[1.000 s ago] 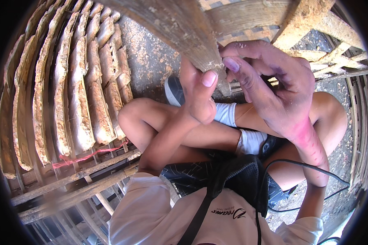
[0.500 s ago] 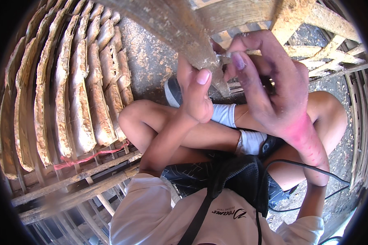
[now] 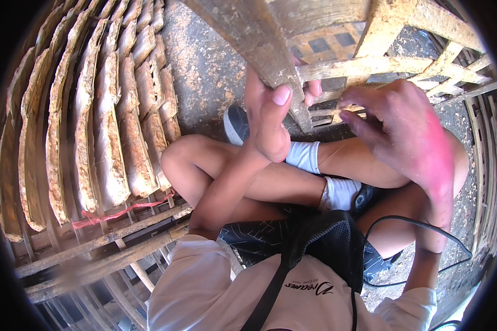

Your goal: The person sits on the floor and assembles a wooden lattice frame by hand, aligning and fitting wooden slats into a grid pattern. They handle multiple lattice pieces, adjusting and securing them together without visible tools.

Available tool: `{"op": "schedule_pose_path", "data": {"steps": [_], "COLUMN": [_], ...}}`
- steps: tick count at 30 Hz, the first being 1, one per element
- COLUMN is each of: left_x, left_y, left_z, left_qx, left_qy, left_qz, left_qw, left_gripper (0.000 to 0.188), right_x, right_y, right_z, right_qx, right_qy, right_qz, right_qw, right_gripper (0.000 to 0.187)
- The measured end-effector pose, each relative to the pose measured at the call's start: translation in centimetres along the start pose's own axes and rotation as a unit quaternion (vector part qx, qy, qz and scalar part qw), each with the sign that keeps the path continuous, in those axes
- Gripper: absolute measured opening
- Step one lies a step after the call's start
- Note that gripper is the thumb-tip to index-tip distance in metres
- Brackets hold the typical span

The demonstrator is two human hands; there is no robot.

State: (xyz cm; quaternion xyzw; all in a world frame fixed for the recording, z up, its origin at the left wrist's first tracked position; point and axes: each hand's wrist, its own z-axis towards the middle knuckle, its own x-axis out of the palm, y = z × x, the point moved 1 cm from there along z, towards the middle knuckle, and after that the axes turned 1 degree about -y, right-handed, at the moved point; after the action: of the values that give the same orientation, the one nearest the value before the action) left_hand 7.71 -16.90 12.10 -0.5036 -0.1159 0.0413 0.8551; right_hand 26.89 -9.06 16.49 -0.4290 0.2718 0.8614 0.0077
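My left hand (image 3: 268, 118) is closed round the lower part of a flat wooden post (image 3: 259, 47), thumb on the near face and fingertips showing past its far edge. A pale crosspiece (image 3: 364, 67) of a slatted wooden frame meets the post just above those fingertips. My right hand (image 3: 406, 129) hangs in the air to the right, over my knee and apart from the post. Its fingers are curved, with a small gap between thumb tip and index tip, and nothing visible in them. Its other fingers are partly hidden.
Stacked rough, pale brown curved slabs (image 3: 105, 132) fill the left side on a slatted rack (image 3: 105, 229) with a red plastic strip (image 3: 121, 212). Crossed slats (image 3: 453, 69) stand at the far right. A black cable (image 3: 453, 237) loops beside my crossed legs. Crumbs litter the grey floor (image 3: 201, 66).
My right hand has moved from beside the post, right and toward me, away from the crosspiece end. My left hand keeps its grip, and the post has shifted slightly.
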Motion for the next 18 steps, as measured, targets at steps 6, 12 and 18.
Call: {"op": "schedule_pose_path", "data": {"steps": [6,12,18], "left_x": [-0.5,-0.9,-0.8], "left_y": [0.1,-0.1,-0.4], "left_z": [-0.2,0.2,0.2], "left_qx": [0.071,0.109,0.093], "left_qy": [-0.050,-0.079,-0.079], "left_qz": [0.086,0.122,0.126], "left_qw": [0.992,0.983,0.984], "left_gripper": [0.045,0.047,0.047], "right_x": [2.4,5.1,7.0], "right_y": [1.5,1.8,2.4], "right_z": [1.1,0.7,0.2], "right_qx": [0.107,0.203,0.279], "right_qy": [-0.013,-0.053,-0.099], "right_qz": [0.186,0.442,0.654], "right_qw": [0.977,0.872,0.696], "right_gripper": [0.019,0.009,0.018]}}
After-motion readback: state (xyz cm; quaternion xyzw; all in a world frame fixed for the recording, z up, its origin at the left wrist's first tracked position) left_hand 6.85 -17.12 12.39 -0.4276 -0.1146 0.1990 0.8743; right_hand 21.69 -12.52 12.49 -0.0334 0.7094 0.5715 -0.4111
